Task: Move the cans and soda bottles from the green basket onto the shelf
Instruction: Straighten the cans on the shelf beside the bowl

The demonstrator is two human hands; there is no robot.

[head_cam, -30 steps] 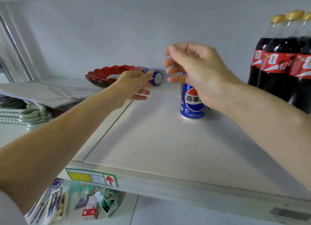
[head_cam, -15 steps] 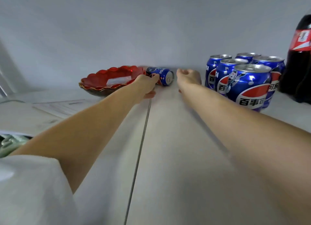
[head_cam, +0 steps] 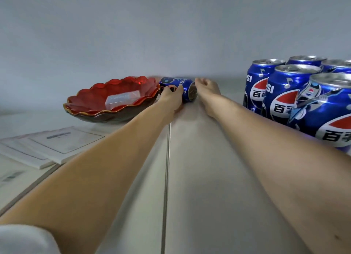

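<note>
A blue Pepsi can [head_cam: 187, 88] lies on its side at the back of the white shelf [head_cam: 201, 164], against the rear wall. My left hand [head_cam: 171, 99] reaches far in and its fingers curl over the can's side. My right hand [head_cam: 208, 89] sits just right of the can's silver end with its fingers loosely curled, holding nothing. Several upright Pepsi cans [head_cam: 284, 96] stand grouped at the right. Neither the green basket nor any soda bottle is in view.
A red scalloped glass bowl [head_cam: 98, 103] holding a clear plastic piece sits directly left of the fallen can. White papers [head_cam: 55, 145] lie on the left shelf panel. A seam [head_cam: 167, 158] runs down the shelf between my arms.
The view has moved deeper into the shelf. My left hand has closed over the fallen can, and my right hand has come up beside the can's end.
</note>
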